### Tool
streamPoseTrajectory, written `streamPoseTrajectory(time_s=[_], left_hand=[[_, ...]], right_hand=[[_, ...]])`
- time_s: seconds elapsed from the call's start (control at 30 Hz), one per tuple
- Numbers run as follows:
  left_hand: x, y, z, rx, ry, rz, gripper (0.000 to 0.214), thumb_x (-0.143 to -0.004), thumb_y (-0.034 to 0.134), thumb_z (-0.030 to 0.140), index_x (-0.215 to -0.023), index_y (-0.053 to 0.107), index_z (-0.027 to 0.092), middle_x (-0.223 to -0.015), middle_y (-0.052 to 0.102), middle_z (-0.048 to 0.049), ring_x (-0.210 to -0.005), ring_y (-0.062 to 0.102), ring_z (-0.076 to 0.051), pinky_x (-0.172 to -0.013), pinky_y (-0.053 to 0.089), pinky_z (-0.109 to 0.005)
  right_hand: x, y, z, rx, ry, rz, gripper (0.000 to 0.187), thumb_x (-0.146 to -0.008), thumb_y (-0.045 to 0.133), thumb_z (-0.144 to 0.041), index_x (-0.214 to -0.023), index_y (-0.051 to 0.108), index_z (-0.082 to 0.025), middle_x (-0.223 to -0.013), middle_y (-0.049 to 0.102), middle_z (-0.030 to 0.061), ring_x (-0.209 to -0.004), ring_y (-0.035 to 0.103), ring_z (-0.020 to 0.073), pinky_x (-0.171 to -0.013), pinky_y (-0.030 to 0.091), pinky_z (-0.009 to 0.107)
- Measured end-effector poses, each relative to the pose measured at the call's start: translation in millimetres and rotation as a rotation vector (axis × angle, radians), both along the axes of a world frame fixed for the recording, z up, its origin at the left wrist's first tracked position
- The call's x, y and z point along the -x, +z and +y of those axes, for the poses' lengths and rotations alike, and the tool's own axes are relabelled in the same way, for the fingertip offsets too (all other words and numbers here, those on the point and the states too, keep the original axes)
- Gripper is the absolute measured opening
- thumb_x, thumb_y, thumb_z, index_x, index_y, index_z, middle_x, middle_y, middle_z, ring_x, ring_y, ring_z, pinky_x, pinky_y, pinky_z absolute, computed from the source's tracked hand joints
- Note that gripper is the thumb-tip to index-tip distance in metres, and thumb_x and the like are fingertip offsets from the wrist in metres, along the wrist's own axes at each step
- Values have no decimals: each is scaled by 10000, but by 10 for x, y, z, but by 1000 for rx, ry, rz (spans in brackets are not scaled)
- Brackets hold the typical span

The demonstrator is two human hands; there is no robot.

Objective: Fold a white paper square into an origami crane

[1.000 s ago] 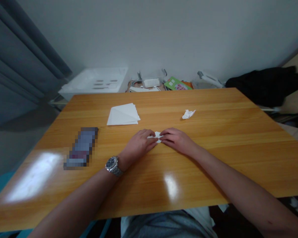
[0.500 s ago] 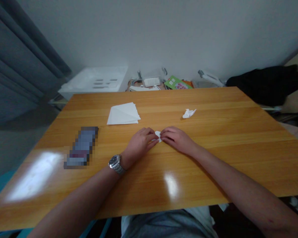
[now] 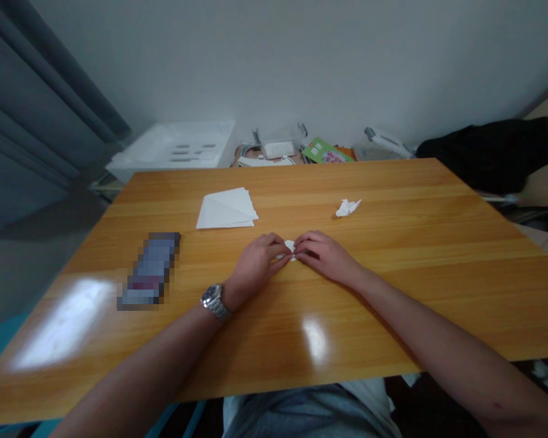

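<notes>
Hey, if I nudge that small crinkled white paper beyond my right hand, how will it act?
The crinkled white paper is probably very light, being small and thin-looking. It seems likelier to slide than roll, given its angular shape and the shiny table under it. Its thin pointed tip may bend easily.

white paper (image 3: pixel 290 245), orange-brown streaked table (image 3: pixel 393 213), silver watch (image 3: pixel 218 305), green-and-pink booklet (image 3: pixel 322 150), black cloth (image 3: pixel 479 153), blue-grey curtain (image 3: pixel 31 103)

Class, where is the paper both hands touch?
In the head view, the paper is near the centre, between left hand and right hand, nearer than the white sheets.
</notes>
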State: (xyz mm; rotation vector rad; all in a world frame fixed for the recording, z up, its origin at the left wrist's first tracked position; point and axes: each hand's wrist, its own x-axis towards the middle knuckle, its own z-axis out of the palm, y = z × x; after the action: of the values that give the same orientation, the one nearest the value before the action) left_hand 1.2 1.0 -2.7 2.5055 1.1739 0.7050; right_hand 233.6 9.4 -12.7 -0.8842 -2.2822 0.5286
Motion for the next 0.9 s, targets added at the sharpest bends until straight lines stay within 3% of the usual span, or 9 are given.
streamPoseTrajectory(time_s=[0.57,0.9], left_hand=[[-61,-20,24,133,97,-125,57,-936,681,223,-904,709,185,-978,665,-41,-926,635,-190,-857,513,-320],[-90,-23,45,171,151,-167,58,-924,687,200,-977,704,184,-1007,665,-38,-911,646,-176,-844,528,-309]], right_hand=[[35,62,-20,101,-76,42,47,-956,656,-194,-961,703,-193,-982,705,77,-957,638,221,-870,506,369],[39,21,-12,-19,-63,-1,73,-961,652,-174,-940,721,-186,-1024,695,92,-970,650,221,-869,524,363]])
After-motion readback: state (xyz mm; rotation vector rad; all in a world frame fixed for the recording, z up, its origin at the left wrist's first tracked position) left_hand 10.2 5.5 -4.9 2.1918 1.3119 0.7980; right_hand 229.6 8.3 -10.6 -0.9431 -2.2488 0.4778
